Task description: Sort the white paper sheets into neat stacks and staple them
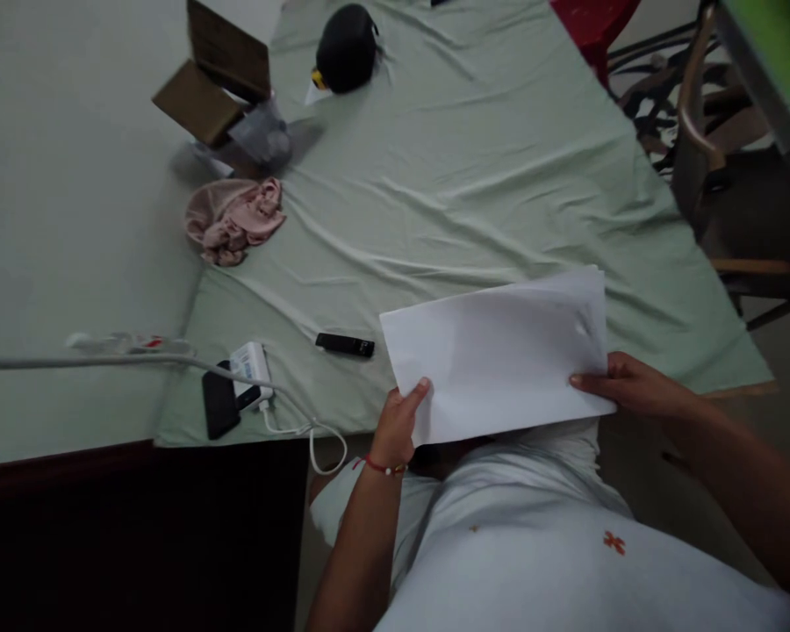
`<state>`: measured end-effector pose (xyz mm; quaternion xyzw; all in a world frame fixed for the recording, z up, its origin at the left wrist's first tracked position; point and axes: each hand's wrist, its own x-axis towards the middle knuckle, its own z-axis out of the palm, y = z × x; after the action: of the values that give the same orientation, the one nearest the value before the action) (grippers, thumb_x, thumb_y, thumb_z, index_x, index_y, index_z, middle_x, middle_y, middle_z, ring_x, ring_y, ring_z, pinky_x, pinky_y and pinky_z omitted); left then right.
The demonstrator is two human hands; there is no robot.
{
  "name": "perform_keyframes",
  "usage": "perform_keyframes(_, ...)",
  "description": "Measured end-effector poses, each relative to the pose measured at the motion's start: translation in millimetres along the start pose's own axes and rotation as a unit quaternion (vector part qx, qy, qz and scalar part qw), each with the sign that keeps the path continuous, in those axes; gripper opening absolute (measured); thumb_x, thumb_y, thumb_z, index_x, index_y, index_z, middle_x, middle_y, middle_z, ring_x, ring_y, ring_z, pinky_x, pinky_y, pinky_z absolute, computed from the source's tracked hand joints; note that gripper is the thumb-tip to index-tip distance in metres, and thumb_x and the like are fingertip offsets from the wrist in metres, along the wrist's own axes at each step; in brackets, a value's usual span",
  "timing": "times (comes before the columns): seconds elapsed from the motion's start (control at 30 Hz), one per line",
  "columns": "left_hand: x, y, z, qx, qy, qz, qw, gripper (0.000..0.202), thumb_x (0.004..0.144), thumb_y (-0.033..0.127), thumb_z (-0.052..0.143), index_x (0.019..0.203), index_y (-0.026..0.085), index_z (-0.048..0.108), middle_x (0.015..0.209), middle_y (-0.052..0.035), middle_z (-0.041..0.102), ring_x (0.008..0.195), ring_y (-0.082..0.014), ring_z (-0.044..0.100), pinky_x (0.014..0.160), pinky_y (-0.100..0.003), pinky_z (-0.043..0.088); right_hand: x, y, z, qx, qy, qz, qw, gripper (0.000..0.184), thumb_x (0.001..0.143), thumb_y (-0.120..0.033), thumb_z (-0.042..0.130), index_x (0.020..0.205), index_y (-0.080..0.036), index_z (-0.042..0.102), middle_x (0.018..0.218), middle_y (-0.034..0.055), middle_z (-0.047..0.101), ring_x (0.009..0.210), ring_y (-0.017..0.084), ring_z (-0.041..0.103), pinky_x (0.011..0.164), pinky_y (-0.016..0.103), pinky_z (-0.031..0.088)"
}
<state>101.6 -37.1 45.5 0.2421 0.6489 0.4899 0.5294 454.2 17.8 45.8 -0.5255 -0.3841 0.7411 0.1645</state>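
White sheets of paper (493, 360), slightly fanned at the upper right corner, are held over the near edge of the table. My left hand (400, 423) grips their lower left corner, thumb on top and fingers hidden beneath. At the lower right edge, my right hand (632, 384) pinches the sheets the same way. A faint grey marking shows near the upper right of the top sheet. Just left of the paper, a small black remote-like object (345, 344) lies on the cloth.
A pale green cloth (448, 202) covers the table. To the left are a white power strip (251, 373) with a cable, a black phone-like object (219, 404), and a crumpled pink cloth (237, 219). Farther back stand an open brown box (227, 79) and a black rounded case (347, 48). A chair (750, 202) stands right.
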Motion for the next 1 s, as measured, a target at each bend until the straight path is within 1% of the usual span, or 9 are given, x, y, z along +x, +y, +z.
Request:
perform_keyframes(0.1,4.2,-0.9,2.4,0.023,-0.025,-0.043,0.998,0.063,0.063,0.062,0.092,0.097,0.01,0.082,0.09,-0.0143,0.082,0.09,-0.0306,0.078,0.084,-0.041,0.061,7.2,-11.0,-0.4,0.005,0.013,-0.024,1.0,0.041,0.064,-0.054,0.093,0.081,-0.02,0.077,0.08,0.0037,0.074,0.07,0.02,0.065,0.066,0.033,0.053)
perform_keyframes(0.17,9.0,-1.0,0.0,0.033,-0.026,-0.031,0.999,0.064,0.061,0.064,0.093,0.094,0.01,0.082,0.084,-0.0124,0.081,0.082,-0.0278,0.077,0.076,-0.036,0.061,16.7,-25.3,-2.6,0.007,0.029,-0.063,0.998,0.043,0.068,-0.051,0.092,0.095,-0.022,0.078,0.089,0.004,0.077,0.083,0.023,0.07,0.074,0.035,0.056)
perform_keyframes(0.23,16.5,-0.5,-4.1,0.029,-0.019,0.0,0.999,0.062,0.062,0.062,0.093,0.095,0.011,0.082,0.084,-0.0108,0.081,0.083,-0.0262,0.077,0.075,-0.034,0.06,32.0,-43.6,-5.5,-0.01,0.037,-0.106,0.994,0.043,0.072,-0.048,0.089,0.104,-0.022,0.077,0.096,0.0047,0.077,0.09,0.025,0.071,0.079,0.036,0.056)
perform_keyframes(0.43,51.1,-6.4,-17.6,0.025,0.045,0.101,0.994,0.06,0.064,0.063,0.091,0.093,0.011,0.082,0.091,-0.0117,0.081,0.087,-0.0247,0.076,0.078,-0.032,0.059,108.7,-90.9,-5.4,-0.089,0.036,-0.21,0.973,0.029,0.077,-0.043,0.08,0.094,-0.02,0.072,0.082,0.0041,0.07,0.075,0.02,0.064,0.066,0.031,0.049)
perform_keyframes(0.5,59.5,-13.0,-21.0,0.039,0.068,0.127,0.989,0.059,0.066,0.063,0.089,0.092,0.011,0.082,0.092,-0.0127,0.081,0.09,-0.0254,0.075,0.08,-0.032,0.059,132.6,-94.4,-1.1,-0.155,0.078,-0.264,0.949,0.026,0.081,-0.046,0.075,0.089,-0.022,0.068,0.071,0.0012,0.064,0.068,0.018,0.057,0.061,0.03,0.044)
perform_keyframes(0.6,64.2,-23.4,-23.4,0.059,0.085,0.161,0.981,0.059,0.074,0.065,0.083,0.097,0.011,0.082,0.099,-0.0146,0.081,0.099,-0.0268,0.075,0.088,-0.034,0.058,152.0,-88.8,4.3,-0.263,0.174,-0.353,0.881,0.024,0.086,-0.044,0.065,0.081,-0.021,0.063,0.068,0.0012,0.06,0.068,0.018,0.052,0.066,0.032,0.041)
perform_keyframes(0.67,63.7,-28.1,-23.2,0.065,0.096,0.177,0.977,0.062,0.08,0.068,0.078,0.102,0.011,0.081,0.105,-0.016,0.081,0.102,-0.0273,0.075,0.092,-0.035,0.057,153.5,-83.6,4.8,-0.264,0.192,-0.384,0.864,0.023,0.087,-0.043,0.062,0.083,-0.021,0.064,0.071,0.001,0.06,0.068,0.017,0.05,0.068,0.032,0.039)
perform_keyframes(0.87,61.1,-27.0,-20.5,0.094,0.083,0.198,0.972,0.063,0.086,0.07,0.07,0.105,0.011,0.081,0.11,-0.0169,0.08,0.111,-0.0292,0.073,0.101,-0.038,0.055,137.4,-84.9,-0.5,-0.135,0.137,-0.323,0.926,0.027,0.083,-0.05,0.069,0.088,-0.023,0.064,0.077,-0.0019,0.057,0.068,0.014,0.046,0.065,0.028,0.038)
perform_keyframes(1.0,61.0,-25.0,-19.9,0.12,0.086,0.206,0.967,0.062,0.088,0.068,0.069,0.105,0.01,0.08,0.108,-0.0171,0.08,0.111,-0.0295,0.073,0.1,-0.038,0.055,133.8,-88.9,-0.5,-0.115,0.138,-0.295,0.938,0.028,0.08,-0.05,0.072,0.085,-0.024,0.063,0.076,-0.0024,0.055,0.069,0.014,0.046,0.065,0.027,0.038)
